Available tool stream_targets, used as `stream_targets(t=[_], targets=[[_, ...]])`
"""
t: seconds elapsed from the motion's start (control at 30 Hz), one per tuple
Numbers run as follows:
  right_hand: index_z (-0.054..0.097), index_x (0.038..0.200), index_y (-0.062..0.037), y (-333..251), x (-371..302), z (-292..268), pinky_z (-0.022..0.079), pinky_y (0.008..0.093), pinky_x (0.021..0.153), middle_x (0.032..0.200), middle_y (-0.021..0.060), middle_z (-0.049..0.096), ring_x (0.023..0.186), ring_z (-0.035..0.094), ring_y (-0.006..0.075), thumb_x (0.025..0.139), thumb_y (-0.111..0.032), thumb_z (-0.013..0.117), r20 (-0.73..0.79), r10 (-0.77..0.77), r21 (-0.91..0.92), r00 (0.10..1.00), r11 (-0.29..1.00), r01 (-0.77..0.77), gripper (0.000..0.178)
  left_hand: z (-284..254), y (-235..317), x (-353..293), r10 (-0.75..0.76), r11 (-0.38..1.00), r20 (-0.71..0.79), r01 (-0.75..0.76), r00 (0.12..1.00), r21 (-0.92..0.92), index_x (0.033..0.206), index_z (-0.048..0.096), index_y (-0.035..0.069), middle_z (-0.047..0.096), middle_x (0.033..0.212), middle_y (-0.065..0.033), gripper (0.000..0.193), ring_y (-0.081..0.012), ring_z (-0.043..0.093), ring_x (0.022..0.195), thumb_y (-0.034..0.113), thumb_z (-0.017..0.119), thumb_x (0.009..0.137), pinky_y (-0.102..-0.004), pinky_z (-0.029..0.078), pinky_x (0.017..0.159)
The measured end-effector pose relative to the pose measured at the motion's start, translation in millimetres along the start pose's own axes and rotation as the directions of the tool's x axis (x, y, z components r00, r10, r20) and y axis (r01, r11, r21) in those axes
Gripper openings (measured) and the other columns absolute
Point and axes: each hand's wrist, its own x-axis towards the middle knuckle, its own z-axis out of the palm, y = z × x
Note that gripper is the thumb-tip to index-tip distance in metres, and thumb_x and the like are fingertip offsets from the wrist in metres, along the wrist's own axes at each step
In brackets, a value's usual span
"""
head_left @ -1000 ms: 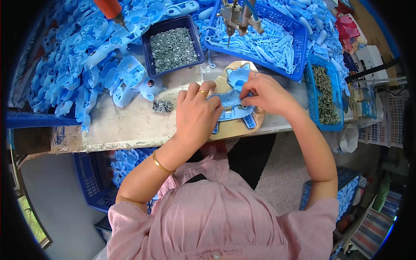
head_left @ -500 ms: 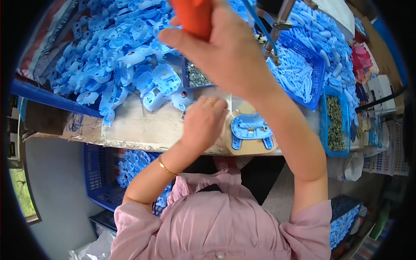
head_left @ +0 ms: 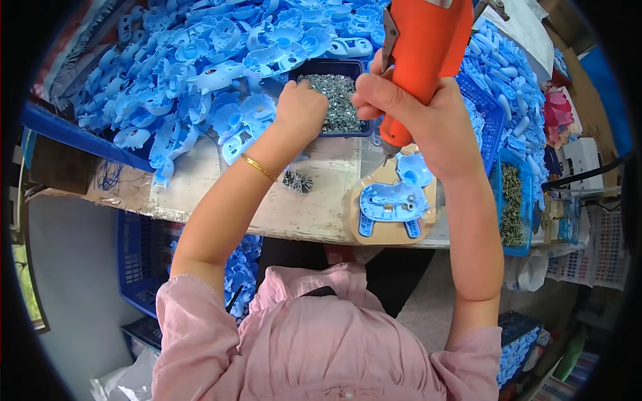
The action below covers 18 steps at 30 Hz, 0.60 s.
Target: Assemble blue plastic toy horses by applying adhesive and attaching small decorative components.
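My right hand [head_left: 438, 127] is wrapped round an orange electric screwdriver [head_left: 422, 50], its bit pointing down near a round light-blue plastic piece [head_left: 414, 171]. That piece lies against the far side of a light-blue plastic body shell [head_left: 391, 200] with two legs, set on a wooden board [head_left: 386, 235]. At the left side of a dark blue tray [head_left: 344, 134] of small silver screws [head_left: 338, 100], my left hand [head_left: 301, 108] has its fingers curled together. What they hold, if anything, is hidden. A small dark clump of screws [head_left: 297, 182] sits on the table nearer me.
Blue plastic shells [head_left: 180, 87] heap up at the left and back. At the right stand a blue basket [head_left: 495, 110] of slim blue parts and a light-blue bin [head_left: 512, 200] of brass-coloured screws. Below the table edge is a dark blue crate [head_left: 137, 260].
My left hand has moved from the table to the screw tray. My right hand has brought the screwdriver nearer and rightward. The round piece now sits at the body shell.
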Motion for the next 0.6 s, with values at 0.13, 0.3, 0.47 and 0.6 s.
stream_targets(t=[0.13,0.3,0.47,0.6], targets=[[0.064,0.109,-0.0054,3,-4,-4,0.054,0.0251,0.067,0.089,0.0032,0.068,0.076,0.068,0.0107,0.089,-0.019,0.079,0.02,0.003,0.031,1.0,1.0,-0.003,0.028,-7,2,-7,-0.059,0.994,-0.088,0.051,0.994,-0.093,0.074,0.075,0.014,0.073,0.081,-0.0049,0.006,-0.0233,0.066,0.091,0.019,0.074,0.076,-0.038,0.046,0.078],[0.065,0.105,-0.0065,9,-4,-5,0.051,0.0221,0.06,0.08,0.0,0.065,0.067,0.063,0.0072,0.089,-0.02,0.08,0.0,-0.029,0.056,1.0,0.998,0.029,0.026,-22,10,-15,-0.009,0.991,-0.121,-0.007,0.993,-0.134,0.074,0.074,0.015,0.071,0.077,-0.0038,0.008,-0.0238,0.065,0.088,0.02,0.073,0.079,-0.0392,0.048,0.074],[0.064,0.103,-0.0057,18,-11,-2,0.048,0.0216,0.058,0.076,-0.0001,0.063,0.064,0.06,0.0064,0.089,-0.016,0.077,-0.089,-0.109,0.079,0.99,0.99,0.116,0.022,-55,61,-46,0.064,0.783,-0.354,-0.267,0.933,-0.561,0.082,0.07,0.014,0.063,0.079,-0.001,0.012,-0.0249,0.062,0.084,0.025,0.076,0.08,-0.0398,0.049,0.073],[0.063,0.101,-0.0038,16,-22,9,0.045,0.0213,0.054,0.073,0.0,0.061,0.06,0.057,0.0063,0.089,-0.013,0.075,-0.158,-0.103,0.137,0.982,0.983,0.125,0.02,-59,80,-60,0.059,0.716,-0.324,-0.266,0.944,-0.646,0.083,0.069,0.015,0.061,0.081,-0.0002,0.014,-0.0238,0.061,0.084,0.024,0.078,0.079,-0.0389,0.048,0.074]])
